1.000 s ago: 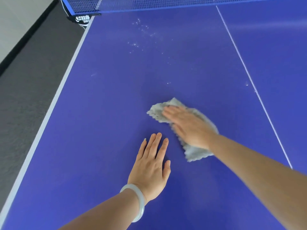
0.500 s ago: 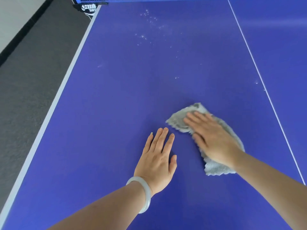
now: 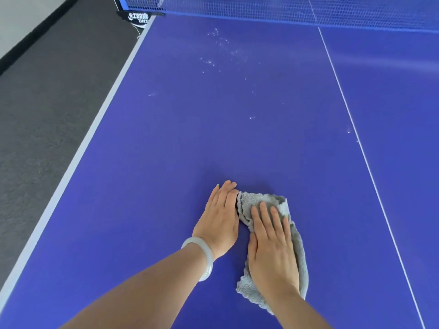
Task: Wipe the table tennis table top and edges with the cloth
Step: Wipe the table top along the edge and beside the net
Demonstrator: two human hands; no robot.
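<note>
The blue table tennis table top [image 3: 180, 143] fills the view, with a pale side edge [image 3: 78, 162] on the left and a white centre line [image 3: 361, 150] on the right. A grey cloth [image 3: 263, 203] lies bunched on the top near me. My right hand [image 3: 273, 248] presses flat on the cloth with straight fingers. My left hand [image 3: 221, 219], a pale bangle on its wrist, rests flat on the table, and its right side touches the cloth's left edge. White specks [image 3: 221, 46] dot the surface near the net.
A blue net [image 3: 285, 8] crosses the far end, fixed by a black clamp [image 3: 139, 17] at the left edge. Dark grey carpet floor [image 3: 42, 96] runs along the left of the table, with a wall base at the far left.
My right hand has slid the cloth back toward me and to the left until it meets my left hand. The view has tilted up, so more of the net shows.
</note>
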